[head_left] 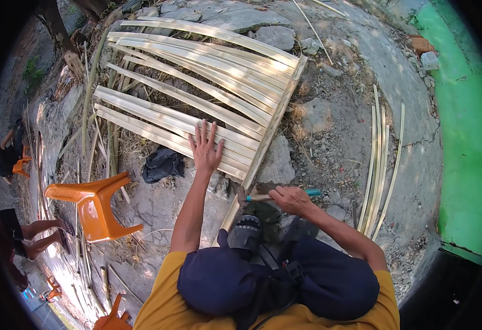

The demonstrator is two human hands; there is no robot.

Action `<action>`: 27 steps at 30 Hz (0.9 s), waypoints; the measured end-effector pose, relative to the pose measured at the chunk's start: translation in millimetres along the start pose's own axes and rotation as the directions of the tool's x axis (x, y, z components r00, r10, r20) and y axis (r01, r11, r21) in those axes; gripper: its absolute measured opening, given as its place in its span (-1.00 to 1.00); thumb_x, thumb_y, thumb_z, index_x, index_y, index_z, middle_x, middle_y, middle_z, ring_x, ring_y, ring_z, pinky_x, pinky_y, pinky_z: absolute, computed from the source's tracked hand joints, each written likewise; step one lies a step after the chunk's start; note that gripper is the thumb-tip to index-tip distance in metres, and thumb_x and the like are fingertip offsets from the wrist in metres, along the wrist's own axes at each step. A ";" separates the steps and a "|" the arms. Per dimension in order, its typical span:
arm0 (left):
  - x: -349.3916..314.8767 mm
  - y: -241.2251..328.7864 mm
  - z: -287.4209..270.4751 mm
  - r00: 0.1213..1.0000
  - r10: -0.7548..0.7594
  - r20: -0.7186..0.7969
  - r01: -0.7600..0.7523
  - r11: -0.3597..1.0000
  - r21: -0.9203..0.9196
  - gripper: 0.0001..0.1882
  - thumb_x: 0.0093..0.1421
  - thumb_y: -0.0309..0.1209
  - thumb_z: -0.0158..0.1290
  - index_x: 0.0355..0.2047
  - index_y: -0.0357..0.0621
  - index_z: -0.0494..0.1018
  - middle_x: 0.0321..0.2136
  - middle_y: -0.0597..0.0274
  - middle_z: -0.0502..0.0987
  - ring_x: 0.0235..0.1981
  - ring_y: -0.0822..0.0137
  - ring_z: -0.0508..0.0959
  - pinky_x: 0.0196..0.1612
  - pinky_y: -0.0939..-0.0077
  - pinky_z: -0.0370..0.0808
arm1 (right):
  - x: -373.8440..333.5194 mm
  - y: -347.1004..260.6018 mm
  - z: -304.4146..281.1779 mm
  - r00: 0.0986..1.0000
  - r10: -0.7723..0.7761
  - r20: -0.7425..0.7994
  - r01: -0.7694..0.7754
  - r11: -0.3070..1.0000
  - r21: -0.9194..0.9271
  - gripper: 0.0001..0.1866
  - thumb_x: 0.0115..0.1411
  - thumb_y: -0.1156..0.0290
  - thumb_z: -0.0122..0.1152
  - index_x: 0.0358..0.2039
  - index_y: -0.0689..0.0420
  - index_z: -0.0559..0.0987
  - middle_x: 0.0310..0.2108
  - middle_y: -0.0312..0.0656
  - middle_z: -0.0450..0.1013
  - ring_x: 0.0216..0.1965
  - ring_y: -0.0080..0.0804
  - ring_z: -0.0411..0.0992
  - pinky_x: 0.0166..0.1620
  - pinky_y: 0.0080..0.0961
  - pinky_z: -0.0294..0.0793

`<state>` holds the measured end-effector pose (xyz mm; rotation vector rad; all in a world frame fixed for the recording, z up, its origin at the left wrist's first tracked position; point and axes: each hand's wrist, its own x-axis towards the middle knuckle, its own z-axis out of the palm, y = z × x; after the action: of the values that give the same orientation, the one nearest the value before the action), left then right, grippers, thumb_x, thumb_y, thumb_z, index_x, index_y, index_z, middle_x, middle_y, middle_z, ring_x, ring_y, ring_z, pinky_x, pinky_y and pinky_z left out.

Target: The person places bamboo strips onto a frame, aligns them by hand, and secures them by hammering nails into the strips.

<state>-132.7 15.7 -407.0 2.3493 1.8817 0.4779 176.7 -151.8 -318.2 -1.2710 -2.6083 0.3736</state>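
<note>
Several pale bamboo slats (189,102) lie fanned out side by side, their right ends on a long bamboo crosspiece (278,120). My left hand (206,153) rests on the nearer slats with its fingers spread. In my closed right hand (292,199) is a hammer (259,197) with a wooden and teal handle. The hammer's dark head is beside the near part of the crosspiece, just in front of my shoe (247,226); whether it touches the bamboo I cannot tell.
A dark crumpled bag (163,164) and an orange plastic stool (93,206) are at the left. Loose bamboo strips (377,170) lie on the rubble to the right, before a green strip (466,110). Other people's legs (40,231) show at the far left.
</note>
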 end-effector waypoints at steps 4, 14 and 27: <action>7.4 12.7 4.2 1.000 0.025 -0.001 -0.025 1.000 -0.006 -0.29 0.45 0.04 -0.15 0.55 0.29 0.02 0.57 0.15 -0.08 0.56 -0.07 -0.10 0.53 -0.23 -0.28 | -13.8 21.2 13.4 0.976 0.211 0.051 -0.208 0.976 -0.069 -0.84 0.26 0.29 0.24 -0.27 0.03 0.46 -0.49 -0.27 0.38 -0.48 -0.28 0.55 -0.45 -0.31 0.54; 3.8 7.3 2.0 1.000 0.016 0.011 -0.016 1.000 0.005 -0.29 0.45 0.04 -0.15 0.55 0.28 0.03 0.57 0.16 -0.08 0.57 -0.06 -0.12 0.53 -0.23 -0.27 | -1.1 15.4 6.5 0.981 0.182 0.071 -0.180 0.983 -0.031 -0.85 0.31 0.28 0.19 -0.30 0.02 0.42 -0.49 -0.26 0.37 -0.52 -0.28 0.55 -0.50 -0.29 0.55; 2.2 1.9 2.7 1.000 0.026 0.001 -0.026 1.000 0.015 -0.26 0.42 0.04 -0.11 0.55 0.28 0.02 0.56 0.12 -0.07 0.57 -0.08 -0.11 0.52 -0.25 -0.27 | 4.9 12.9 6.0 0.999 0.033 -0.012 -0.032 0.998 0.059 -0.85 0.28 0.31 0.22 -0.27 0.04 0.44 -0.50 -0.23 0.42 -0.51 -0.21 0.57 -0.51 -0.28 0.56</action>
<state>-129.7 17.7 -408.7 2.3858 1.8630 0.4669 181.4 -141.1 -327.6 -1.2933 -2.5488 0.4424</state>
